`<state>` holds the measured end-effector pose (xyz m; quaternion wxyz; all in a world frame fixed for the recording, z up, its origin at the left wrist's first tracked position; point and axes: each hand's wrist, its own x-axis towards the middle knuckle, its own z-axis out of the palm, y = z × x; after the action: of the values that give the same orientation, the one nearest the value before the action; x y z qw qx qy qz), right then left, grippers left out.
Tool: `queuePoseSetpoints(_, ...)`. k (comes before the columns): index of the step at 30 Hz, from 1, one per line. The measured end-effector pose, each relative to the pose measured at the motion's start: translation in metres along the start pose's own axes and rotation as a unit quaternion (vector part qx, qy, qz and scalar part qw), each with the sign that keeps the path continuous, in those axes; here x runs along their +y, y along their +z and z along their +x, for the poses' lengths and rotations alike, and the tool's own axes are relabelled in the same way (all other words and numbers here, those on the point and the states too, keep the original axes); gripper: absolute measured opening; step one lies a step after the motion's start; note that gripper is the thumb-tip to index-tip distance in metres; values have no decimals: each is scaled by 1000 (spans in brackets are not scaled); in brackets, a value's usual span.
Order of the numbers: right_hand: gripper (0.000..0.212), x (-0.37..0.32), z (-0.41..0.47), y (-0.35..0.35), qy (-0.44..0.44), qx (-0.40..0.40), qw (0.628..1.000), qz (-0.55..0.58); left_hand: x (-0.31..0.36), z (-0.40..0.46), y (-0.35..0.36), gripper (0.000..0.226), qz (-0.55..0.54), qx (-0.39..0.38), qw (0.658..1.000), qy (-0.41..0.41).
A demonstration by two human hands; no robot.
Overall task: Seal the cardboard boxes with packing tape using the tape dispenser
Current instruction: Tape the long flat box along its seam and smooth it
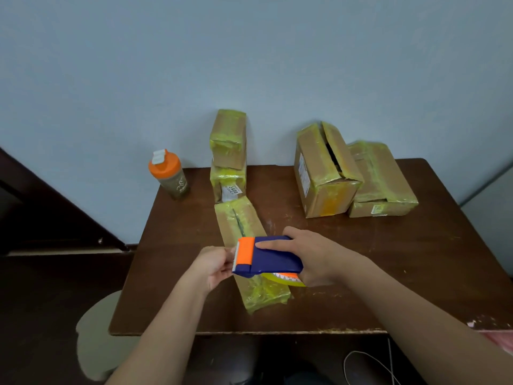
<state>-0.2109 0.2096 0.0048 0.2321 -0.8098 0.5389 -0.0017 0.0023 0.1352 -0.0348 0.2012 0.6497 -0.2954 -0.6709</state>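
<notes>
My right hand (311, 257) gripped the tape dispenser (268, 257), my left hand (213, 266) pinched at its blade end — I judged a taut, straight pull best.

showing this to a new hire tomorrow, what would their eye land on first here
Probably the blue and orange tape dispenser at the centre, gripped by the right hand above a long flat box, with the left hand pinching at its toothed end. Next, the cardboard boxes wrapped in yellow tape: a stack at the back of the table, and a box with parted flaps to the right. An orange-lidded bottle stands at the back left corner.
</notes>
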Motion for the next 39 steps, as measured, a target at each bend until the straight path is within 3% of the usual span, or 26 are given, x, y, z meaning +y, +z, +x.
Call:
queuePoseSetpoints(7, 91, 4, 7, -3, -63, -4, 997, 41, 8, -4, -23, 13, 1, 66, 997, 30)
queuePoseSetpoints(12, 96, 35, -15, -8, -82, -39, 996, -14, -16, -12, -47, 14, -40, 125, 991, 15)
queuePoseSetpoints(19, 87, 71, -37, -10, -126, -73, 988, -49, -63, -39, -2, 14, -66, 152, 986, 29)
queuePoseSetpoints(26, 93, 73, -42, 1, -145, -94, 981, -85, -112, -46, 28, 18, -121, 257, 958, 45)
queuePoseSetpoints(39, 95, 61, -41, 13, -137, -98, 980, -103, -126, -44, 38, 23, -110, 304, 942, 85)
